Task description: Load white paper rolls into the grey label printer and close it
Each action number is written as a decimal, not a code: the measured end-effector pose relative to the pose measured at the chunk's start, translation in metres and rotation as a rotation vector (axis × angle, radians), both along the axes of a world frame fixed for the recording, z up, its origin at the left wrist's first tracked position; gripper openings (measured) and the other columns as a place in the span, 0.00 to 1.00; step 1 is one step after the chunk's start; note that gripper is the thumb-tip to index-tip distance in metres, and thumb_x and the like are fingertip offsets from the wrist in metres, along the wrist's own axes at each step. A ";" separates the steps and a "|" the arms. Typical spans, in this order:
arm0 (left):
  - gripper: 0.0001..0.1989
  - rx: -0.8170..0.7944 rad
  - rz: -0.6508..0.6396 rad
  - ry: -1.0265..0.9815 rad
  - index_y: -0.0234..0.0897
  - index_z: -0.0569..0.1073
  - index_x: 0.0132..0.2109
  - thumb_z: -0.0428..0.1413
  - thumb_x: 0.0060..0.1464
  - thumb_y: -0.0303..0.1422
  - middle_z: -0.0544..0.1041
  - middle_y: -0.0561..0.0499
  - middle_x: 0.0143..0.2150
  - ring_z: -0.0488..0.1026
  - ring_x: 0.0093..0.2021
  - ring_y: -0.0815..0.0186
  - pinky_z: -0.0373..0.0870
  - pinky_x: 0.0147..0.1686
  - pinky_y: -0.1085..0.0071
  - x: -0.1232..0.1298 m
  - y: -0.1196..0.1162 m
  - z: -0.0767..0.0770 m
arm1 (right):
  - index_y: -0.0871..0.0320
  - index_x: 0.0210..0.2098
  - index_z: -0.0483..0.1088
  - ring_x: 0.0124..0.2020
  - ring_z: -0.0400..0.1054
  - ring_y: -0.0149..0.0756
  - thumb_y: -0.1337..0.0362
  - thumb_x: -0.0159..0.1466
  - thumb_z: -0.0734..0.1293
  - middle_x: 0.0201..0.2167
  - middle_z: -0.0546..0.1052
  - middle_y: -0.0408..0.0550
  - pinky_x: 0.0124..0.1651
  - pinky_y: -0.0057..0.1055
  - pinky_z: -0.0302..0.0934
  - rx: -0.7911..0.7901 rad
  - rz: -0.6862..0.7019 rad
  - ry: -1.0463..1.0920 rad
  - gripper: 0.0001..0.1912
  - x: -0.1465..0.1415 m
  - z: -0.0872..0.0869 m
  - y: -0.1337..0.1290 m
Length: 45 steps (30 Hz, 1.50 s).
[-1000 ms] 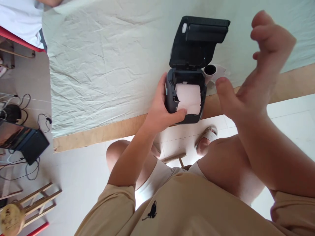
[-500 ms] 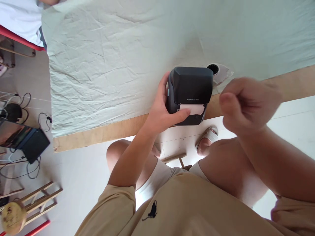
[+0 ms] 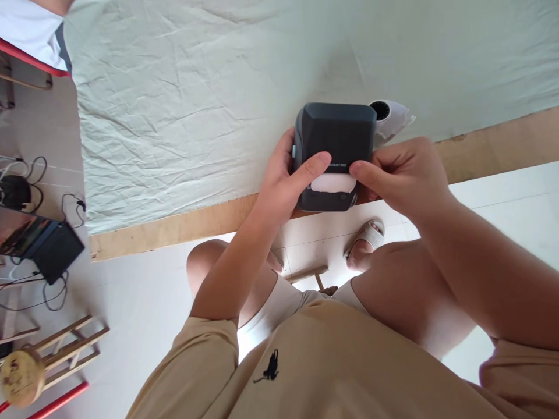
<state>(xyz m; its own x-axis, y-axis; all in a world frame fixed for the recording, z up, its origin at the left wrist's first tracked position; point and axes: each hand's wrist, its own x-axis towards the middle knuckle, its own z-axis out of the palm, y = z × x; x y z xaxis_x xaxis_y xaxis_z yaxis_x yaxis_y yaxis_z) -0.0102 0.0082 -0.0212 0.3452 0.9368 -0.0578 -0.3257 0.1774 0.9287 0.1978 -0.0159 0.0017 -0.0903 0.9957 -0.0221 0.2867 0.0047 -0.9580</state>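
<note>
A black label printer [image 3: 336, 131] sits at the near edge of the cloth-covered table. From its front slot sticks a white strip of label paper [image 3: 333, 183] with a torn-looking lower edge. My left hand [image 3: 286, 180] wraps the printer's left side, the thumb lying on the lid above the paper. At the right front corner, my right hand [image 3: 404, 171] grips the printer, thumb on the lid's lower edge and fingers bent along the side. Just behind that hand lies a roll of white paper [image 3: 391, 116] with a dark core, its end ragged.
The table has a wrinkled pale green cloth [image 3: 183, 116] and a bare wooden edge [image 3: 174, 228]. At the upper left is part of another person in a white garment [image 3: 30, 32]. A laptop [image 3: 55, 250], cables and a tipped wooden stool [image 3: 21, 375] are on the left.
My right hand has come left from beside the printer and now holds its right side. My left thumb has shifted up from the paper strip onto the lid.
</note>
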 end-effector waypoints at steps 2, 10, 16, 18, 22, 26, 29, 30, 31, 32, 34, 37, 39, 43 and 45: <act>0.23 -0.030 0.029 -0.014 0.45 0.77 0.53 0.72 0.58 0.51 0.83 0.49 0.50 0.83 0.59 0.49 0.79 0.58 0.55 0.005 -0.004 0.007 | 0.56 0.13 0.61 0.15 0.58 0.25 0.54 0.65 0.81 0.11 0.64 0.40 0.16 0.27 0.53 -0.088 0.005 -0.012 0.34 0.001 0.004 0.004; 0.21 -0.041 0.087 -0.082 0.44 0.78 0.46 0.76 0.54 0.48 0.83 0.50 0.44 0.80 0.50 0.58 0.80 0.51 0.62 0.011 0.000 0.005 | 0.55 0.12 0.67 0.14 0.59 0.27 0.29 0.58 0.79 0.11 0.67 0.44 0.18 0.31 0.51 -0.043 -0.069 -0.002 0.41 0.001 0.006 0.002; 0.19 -0.015 0.104 -0.095 0.44 0.81 0.42 0.77 0.51 0.47 0.84 0.51 0.42 0.81 0.48 0.58 0.81 0.48 0.62 0.010 0.007 0.000 | 0.57 0.12 0.68 0.14 0.59 0.25 0.35 0.59 0.81 0.11 0.68 0.43 0.17 0.30 0.50 -0.044 -0.055 0.015 0.39 0.000 0.010 0.004; 0.18 -0.015 0.100 -0.094 0.45 0.81 0.41 0.77 0.51 0.47 0.84 0.51 0.41 0.81 0.47 0.57 0.82 0.48 0.61 0.010 0.007 0.001 | 0.57 0.11 0.67 0.14 0.59 0.24 0.46 0.64 0.82 0.11 0.67 0.41 0.17 0.28 0.50 -0.039 -0.063 0.005 0.36 -0.001 0.011 0.005; 0.17 -0.010 0.077 -0.072 0.45 0.80 0.41 0.76 0.53 0.46 0.83 0.51 0.40 0.82 0.44 0.57 0.82 0.45 0.60 0.010 0.008 0.005 | 0.58 0.12 0.68 0.13 0.59 0.23 0.60 0.69 0.78 0.11 0.67 0.39 0.16 0.23 0.49 -0.020 -0.071 -0.020 0.32 -0.001 0.010 0.007; 0.20 -0.012 0.050 -0.033 0.46 0.80 0.41 0.77 0.49 0.48 0.83 0.51 0.40 0.83 0.45 0.55 0.83 0.47 0.59 0.008 0.007 0.008 | 0.58 0.12 0.68 0.14 0.60 0.22 0.59 0.70 0.77 0.12 0.68 0.38 0.17 0.21 0.53 -0.003 -0.058 -0.011 0.31 0.000 0.005 0.007; 0.17 -0.001 0.055 -0.037 0.47 0.79 0.41 0.74 0.53 0.47 0.83 0.51 0.40 0.83 0.46 0.54 0.84 0.47 0.58 0.009 0.001 0.010 | 0.58 0.12 0.68 0.13 0.58 0.20 0.61 0.72 0.74 0.11 0.66 0.37 0.17 0.20 0.50 -0.006 -0.051 0.010 0.32 -0.003 0.006 0.006; 0.14 0.008 0.077 -0.038 0.47 0.78 0.42 0.72 0.57 0.46 0.83 0.51 0.41 0.83 0.47 0.54 0.83 0.47 0.57 0.010 -0.001 0.010 | 0.58 0.12 0.68 0.12 0.57 0.20 0.62 0.73 0.73 0.10 0.66 0.37 0.17 0.20 0.47 -0.019 -0.051 0.010 0.32 -0.004 0.008 0.005; 0.10 0.021 0.110 -0.040 0.48 0.78 0.44 0.68 0.61 0.44 0.82 0.51 0.43 0.83 0.49 0.54 0.83 0.48 0.58 0.011 -0.003 0.010 | 0.59 0.12 0.68 0.12 0.56 0.19 0.64 0.73 0.72 0.10 0.65 0.38 0.16 0.20 0.44 -0.035 -0.058 0.006 0.33 -0.006 0.011 0.004; 0.09 0.023 0.074 -0.027 0.48 0.77 0.46 0.65 0.64 0.43 0.82 0.50 0.45 0.82 0.51 0.54 0.82 0.51 0.57 0.012 -0.004 0.010 | 0.59 0.11 0.67 0.12 0.55 0.19 0.66 0.74 0.72 0.09 0.65 0.38 0.16 0.21 0.42 -0.052 -0.064 0.000 0.33 -0.007 0.014 0.003; 0.14 0.041 0.095 -0.011 0.47 0.76 0.45 0.67 0.60 0.48 0.81 0.49 0.43 0.81 0.46 0.55 0.81 0.46 0.58 0.014 -0.005 0.009 | 0.59 0.11 0.68 0.12 0.54 0.19 0.68 0.74 0.72 0.09 0.64 0.39 0.16 0.23 0.42 -0.081 -0.069 -0.012 0.34 -0.009 0.019 0.002; 0.13 0.022 0.107 -0.017 0.47 0.76 0.45 0.67 0.61 0.46 0.80 0.50 0.42 0.80 0.45 0.56 0.79 0.46 0.58 0.015 -0.005 0.008 | 0.59 0.11 0.68 0.13 0.54 0.20 0.68 0.74 0.72 0.09 0.63 0.39 0.17 0.24 0.44 -0.082 -0.060 -0.019 0.33 -0.009 0.020 0.001; 0.12 0.038 0.202 -0.041 0.47 0.78 0.44 0.65 0.64 0.47 0.79 0.49 0.42 0.80 0.45 0.56 0.79 0.46 0.58 0.014 -0.005 0.008 | 0.58 0.12 0.67 0.14 0.55 0.21 0.67 0.74 0.73 0.10 0.64 0.39 0.19 0.25 0.46 -0.059 -0.054 -0.034 0.33 -0.007 0.018 0.001; 0.14 0.028 0.077 -0.001 0.48 0.80 0.47 0.68 0.60 0.49 0.82 0.47 0.46 0.82 0.50 0.51 0.81 0.49 0.57 0.009 -0.006 0.008 | 0.59 0.13 0.68 0.15 0.60 0.23 0.67 0.71 0.75 0.12 0.68 0.39 0.21 0.25 0.53 -0.049 -0.042 -0.071 0.31 -0.004 0.013 0.002; 0.18 0.050 0.032 -0.031 0.46 0.79 0.46 0.69 0.60 0.52 0.81 0.46 0.44 0.82 0.50 0.48 0.80 0.46 0.57 0.009 -0.008 0.008 | 0.58 0.13 0.68 0.15 0.60 0.23 0.68 0.71 0.75 0.12 0.68 0.39 0.21 0.25 0.54 -0.064 -0.040 -0.086 0.30 -0.003 0.013 0.002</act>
<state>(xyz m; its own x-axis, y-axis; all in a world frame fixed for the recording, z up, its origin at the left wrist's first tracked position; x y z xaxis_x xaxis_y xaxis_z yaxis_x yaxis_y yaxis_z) -0.0012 0.0000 -0.0129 0.3155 0.9489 -0.0001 -0.3590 0.1195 0.9257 0.1950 -0.0136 0.0149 -0.0455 0.9948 -0.0914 0.3663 -0.0685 -0.9280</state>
